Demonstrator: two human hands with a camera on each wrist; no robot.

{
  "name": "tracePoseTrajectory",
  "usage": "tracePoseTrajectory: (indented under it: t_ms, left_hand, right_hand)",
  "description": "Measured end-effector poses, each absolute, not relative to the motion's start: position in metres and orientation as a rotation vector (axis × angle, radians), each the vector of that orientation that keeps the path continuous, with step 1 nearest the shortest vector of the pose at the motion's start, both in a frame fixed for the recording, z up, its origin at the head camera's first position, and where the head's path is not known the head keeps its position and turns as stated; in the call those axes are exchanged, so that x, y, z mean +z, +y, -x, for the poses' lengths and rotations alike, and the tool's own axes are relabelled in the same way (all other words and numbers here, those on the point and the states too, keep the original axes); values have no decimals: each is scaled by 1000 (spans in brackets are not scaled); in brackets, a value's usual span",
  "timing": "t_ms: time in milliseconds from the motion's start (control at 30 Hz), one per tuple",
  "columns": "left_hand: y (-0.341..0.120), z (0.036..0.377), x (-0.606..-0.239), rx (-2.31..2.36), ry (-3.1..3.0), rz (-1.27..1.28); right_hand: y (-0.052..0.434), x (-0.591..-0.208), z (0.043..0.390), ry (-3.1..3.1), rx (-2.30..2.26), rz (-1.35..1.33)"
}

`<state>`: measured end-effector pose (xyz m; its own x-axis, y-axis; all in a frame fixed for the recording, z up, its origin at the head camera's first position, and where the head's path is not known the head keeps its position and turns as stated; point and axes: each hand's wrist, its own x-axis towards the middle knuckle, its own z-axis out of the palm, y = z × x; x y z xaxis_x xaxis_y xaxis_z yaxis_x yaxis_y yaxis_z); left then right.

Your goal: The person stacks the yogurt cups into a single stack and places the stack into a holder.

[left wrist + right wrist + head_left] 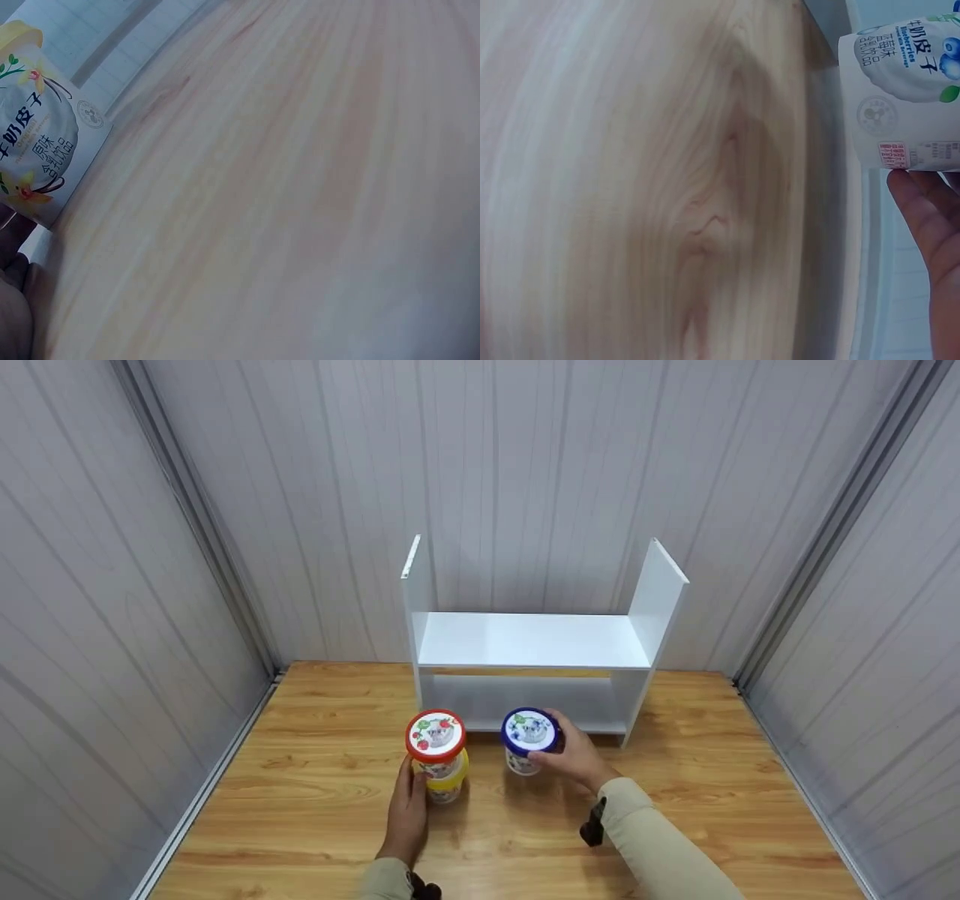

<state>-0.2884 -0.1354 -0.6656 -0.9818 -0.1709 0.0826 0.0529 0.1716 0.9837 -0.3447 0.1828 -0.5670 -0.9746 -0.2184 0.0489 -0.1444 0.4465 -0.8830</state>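
My left hand [407, 814] holds the left side of a stack of two cups. The upper cup has a red lid [436, 735] with a strawberry and koala picture. Under it is a cup with a yellow lid [456, 778]; the left wrist view shows this cup's white printed side [45, 135], with fingers by its lower part. Right of the stack, my right hand [574, 754] grips a cup with a blue lid [530, 730] between thumb and fingers. Blueberries are printed on its white side [900, 90]. Whether this cup touches the table cannot be told.
Just beyond the cups stands a white two-level shelf [532, 641] with upright side panels. The wooden tabletop [322, 765] spreads around it, bounded by pale panel walls [525, 472] at the back and both sides.
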Motion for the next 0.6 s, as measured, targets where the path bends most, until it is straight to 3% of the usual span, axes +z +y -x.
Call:
tracePoseTrajectory:
  t_ms: [600]
  left_hand:
    - [-136, 287, -664, -1902, -2275, -107]
  right_hand:
    - [175, -536, 351, 2575, -1605, 329]
